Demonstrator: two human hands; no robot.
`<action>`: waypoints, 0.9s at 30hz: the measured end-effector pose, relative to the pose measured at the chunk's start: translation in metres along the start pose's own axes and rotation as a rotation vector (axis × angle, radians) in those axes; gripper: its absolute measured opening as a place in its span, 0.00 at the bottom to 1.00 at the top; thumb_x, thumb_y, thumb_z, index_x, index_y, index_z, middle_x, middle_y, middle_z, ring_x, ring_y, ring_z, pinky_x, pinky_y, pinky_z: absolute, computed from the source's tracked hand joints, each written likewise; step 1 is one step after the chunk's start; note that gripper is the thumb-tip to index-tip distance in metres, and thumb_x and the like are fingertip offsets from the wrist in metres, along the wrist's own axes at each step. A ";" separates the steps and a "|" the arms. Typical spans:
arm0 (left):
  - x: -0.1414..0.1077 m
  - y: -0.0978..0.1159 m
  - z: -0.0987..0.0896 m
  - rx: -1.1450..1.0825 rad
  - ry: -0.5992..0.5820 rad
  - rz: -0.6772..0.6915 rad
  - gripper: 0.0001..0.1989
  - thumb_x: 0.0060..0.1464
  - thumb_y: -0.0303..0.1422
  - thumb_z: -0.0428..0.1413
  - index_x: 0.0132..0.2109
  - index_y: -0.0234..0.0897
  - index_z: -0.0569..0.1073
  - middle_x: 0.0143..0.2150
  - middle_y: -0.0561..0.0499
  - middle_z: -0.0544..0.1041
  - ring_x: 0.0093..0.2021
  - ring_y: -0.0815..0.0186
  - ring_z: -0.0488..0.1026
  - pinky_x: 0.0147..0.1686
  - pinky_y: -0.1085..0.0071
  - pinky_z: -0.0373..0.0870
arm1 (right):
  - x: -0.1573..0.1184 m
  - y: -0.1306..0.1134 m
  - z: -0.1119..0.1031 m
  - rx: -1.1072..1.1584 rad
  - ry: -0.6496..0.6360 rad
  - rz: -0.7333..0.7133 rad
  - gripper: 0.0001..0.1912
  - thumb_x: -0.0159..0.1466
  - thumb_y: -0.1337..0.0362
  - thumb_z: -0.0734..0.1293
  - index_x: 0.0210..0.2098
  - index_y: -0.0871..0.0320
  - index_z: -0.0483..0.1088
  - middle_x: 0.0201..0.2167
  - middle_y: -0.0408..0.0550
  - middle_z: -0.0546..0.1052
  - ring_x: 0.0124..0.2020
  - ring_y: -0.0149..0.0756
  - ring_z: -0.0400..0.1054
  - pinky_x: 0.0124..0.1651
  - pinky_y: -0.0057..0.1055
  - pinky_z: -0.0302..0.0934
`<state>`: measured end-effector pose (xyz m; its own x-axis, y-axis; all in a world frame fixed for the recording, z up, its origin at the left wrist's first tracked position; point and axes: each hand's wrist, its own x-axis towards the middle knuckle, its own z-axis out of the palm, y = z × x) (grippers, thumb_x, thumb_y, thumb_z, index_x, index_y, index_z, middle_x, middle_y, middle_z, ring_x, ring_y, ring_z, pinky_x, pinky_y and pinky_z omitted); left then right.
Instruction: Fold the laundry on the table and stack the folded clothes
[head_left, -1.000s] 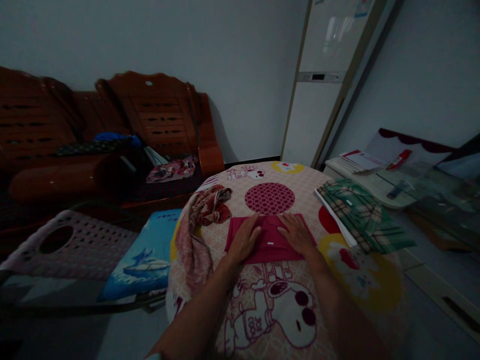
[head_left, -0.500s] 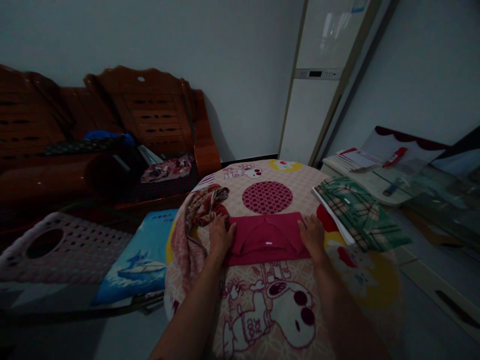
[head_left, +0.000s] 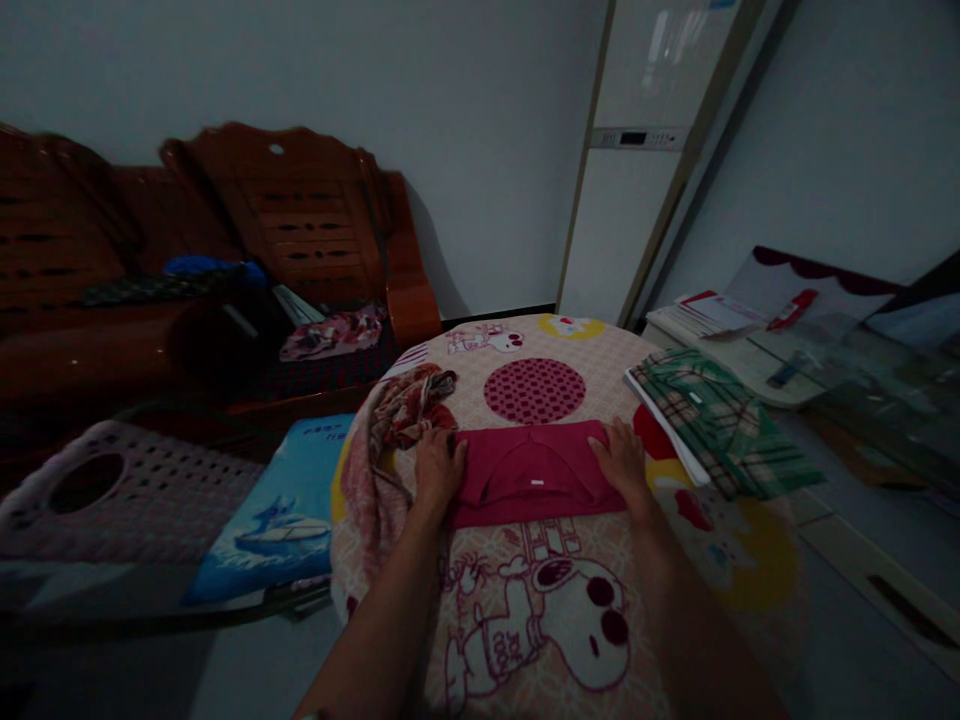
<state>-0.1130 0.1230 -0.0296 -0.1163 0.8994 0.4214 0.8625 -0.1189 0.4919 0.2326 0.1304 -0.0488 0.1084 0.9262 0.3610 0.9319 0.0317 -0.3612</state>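
Cloth, deep pink and folded into a flat band, lies across the middle of the round counter, white label up. Left hand rests at its left end, right hand at its right; the thumbs stand apart from the fingers, though I cannot tell whether they pinch the edges. Even, light outward tension from both sides should smooth the curved crease around the label; tugging harder on one end would likely skew the band. Best keep the left wrist off the rumpled scarf just beside it.
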 end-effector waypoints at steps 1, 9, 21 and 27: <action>0.000 0.000 0.000 0.004 -0.006 -0.009 0.12 0.56 0.37 0.54 0.44 0.35 0.73 0.46 0.39 0.75 0.52 0.49 0.70 0.55 0.52 0.66 | 0.001 0.000 0.000 0.006 -0.004 0.005 0.23 0.68 0.52 0.57 0.54 0.60 0.68 0.63 0.62 0.64 0.65 0.56 0.53 0.63 0.58 0.48; 0.003 -0.002 0.004 0.019 -0.017 -0.026 0.14 0.54 0.37 0.55 0.45 0.34 0.72 0.51 0.37 0.73 0.54 0.48 0.69 0.57 0.51 0.65 | 0.004 0.007 0.004 0.084 0.050 -0.015 0.20 0.65 0.53 0.61 0.48 0.59 0.70 0.60 0.62 0.68 0.63 0.55 0.57 0.62 0.57 0.50; 0.005 0.001 0.005 0.019 0.013 -0.024 0.14 0.55 0.37 0.56 0.46 0.34 0.72 0.53 0.36 0.72 0.55 0.47 0.68 0.57 0.50 0.64 | 0.004 0.003 0.003 0.065 0.059 -0.011 0.26 0.67 0.52 0.56 0.58 0.58 0.66 0.63 0.60 0.65 0.64 0.54 0.55 0.63 0.57 0.49; 0.013 0.002 0.001 0.039 -0.115 0.017 0.11 0.54 0.32 0.57 0.45 0.36 0.74 0.53 0.38 0.72 0.54 0.50 0.69 0.57 0.53 0.65 | 0.003 0.001 0.006 -0.007 -0.006 0.011 0.29 0.67 0.53 0.54 0.63 0.60 0.63 0.65 0.61 0.63 0.66 0.58 0.52 0.64 0.59 0.46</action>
<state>-0.1121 0.1349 -0.0236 -0.0462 0.9401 0.3377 0.8826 -0.1199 0.4545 0.2321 0.1356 -0.0529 0.1167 0.9288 0.3516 0.9332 0.0186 -0.3588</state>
